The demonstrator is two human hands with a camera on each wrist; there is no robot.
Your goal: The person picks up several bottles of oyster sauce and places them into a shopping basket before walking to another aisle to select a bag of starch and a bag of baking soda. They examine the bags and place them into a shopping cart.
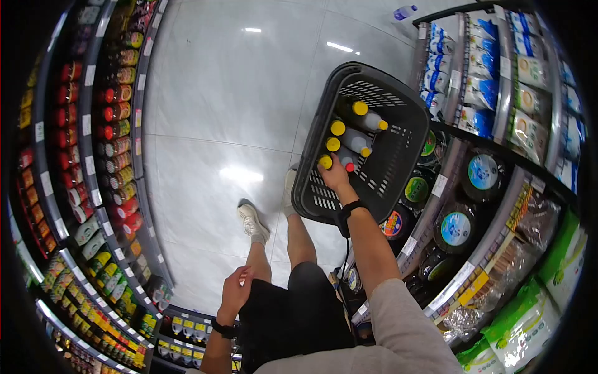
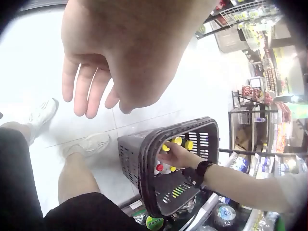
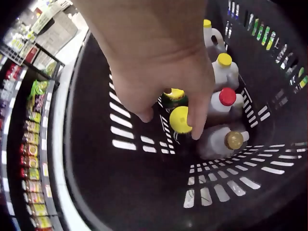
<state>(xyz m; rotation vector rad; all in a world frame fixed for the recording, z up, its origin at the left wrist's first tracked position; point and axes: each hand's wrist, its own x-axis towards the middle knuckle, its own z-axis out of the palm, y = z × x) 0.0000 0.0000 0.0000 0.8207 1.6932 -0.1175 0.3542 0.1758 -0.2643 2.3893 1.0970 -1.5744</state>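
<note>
My right hand (image 1: 337, 177) reaches down into a black shopping basket (image 1: 408, 112). In the right wrist view its thumb and a straight finger stand apart, and a yellow cap (image 3: 180, 120) shows between them, right at the fingertip. Inside the basket are several bottles. Pale plastic jugs (image 3: 219, 139) with handles have yellow, red and gold caps; other yellow-capped bottles stand in a row along one side, their bodies mostly hidden. My left hand (image 1: 235, 291) hangs by my thigh, its fingers loosely extended and holding nothing, as the left wrist view also shows.
Shelves with red-lidded jars (image 1: 116, 93) line the left. On the right, a shelf holds blue-and-white bags (image 1: 481, 62), round dark packages (image 1: 455, 227) and green-white sacks (image 1: 523, 324). A bottle (image 1: 405, 12) stands on the tiled floor (image 1: 212, 81) beyond the basket.
</note>
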